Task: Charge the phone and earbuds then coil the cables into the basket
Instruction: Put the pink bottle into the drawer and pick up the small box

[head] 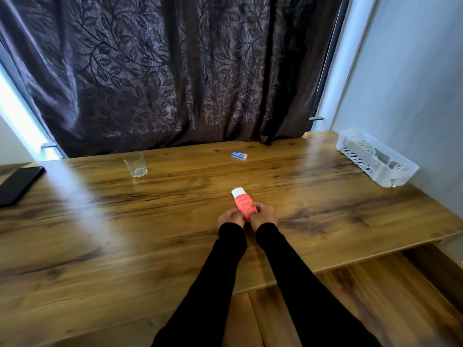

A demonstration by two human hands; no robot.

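A red tube with a white cap (242,202) lies on the wooden table (175,221), cap pointing away from me. My left hand (230,218) and my right hand (265,214) both grip its near end. A black phone (18,184) lies flat at the table's far left edge. A white slotted basket (390,176) stands at the far right by the wall, with white cables (370,149) inside it. No earbuds can be made out.
An empty drinking glass (136,164) stands at the back left of the table. A small blue and white box (239,155) lies near the back edge. A dark leaf-patterned curtain (175,71) hangs behind the table. The table's front right corner steps down to a lower wooden surface (375,284).
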